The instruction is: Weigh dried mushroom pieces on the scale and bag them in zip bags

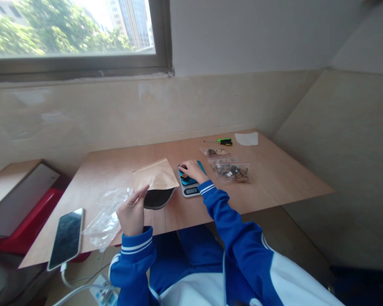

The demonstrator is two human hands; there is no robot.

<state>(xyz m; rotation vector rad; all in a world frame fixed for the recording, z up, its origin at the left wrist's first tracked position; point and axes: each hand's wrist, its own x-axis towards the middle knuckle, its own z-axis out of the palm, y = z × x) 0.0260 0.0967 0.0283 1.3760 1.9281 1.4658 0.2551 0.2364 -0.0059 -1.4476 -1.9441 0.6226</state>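
Observation:
My right hand (pixel 192 170) rests, fingers curled, over a blue dish (pixel 189 178) on a digital kitchen scale (pixel 190 190), with a small brown piece (pixel 184 174) at the fingertips. My left hand (pixel 132 211) is raised beside a kraft paper pouch (pixel 156 175), its fingertips at the pouch's lower left edge. A dark, flat object (pixel 157 199) shows under the pouch's flap. A crumpled clear plastic bag (pixel 104 219) lies just left of my left hand. Two zip bags of brown pieces (pixel 229 171) lie to the right of the scale.
Everything sits on a light wooden tabletop (pixel 268 180). A screwdriver with a green and black handle (pixel 225 142) and a white paper sheet (pixel 246 138) lie at the far edge. A smartphone (pixel 65 239) lies at the left edge, above a power strip (pixel 102 291) with white cables.

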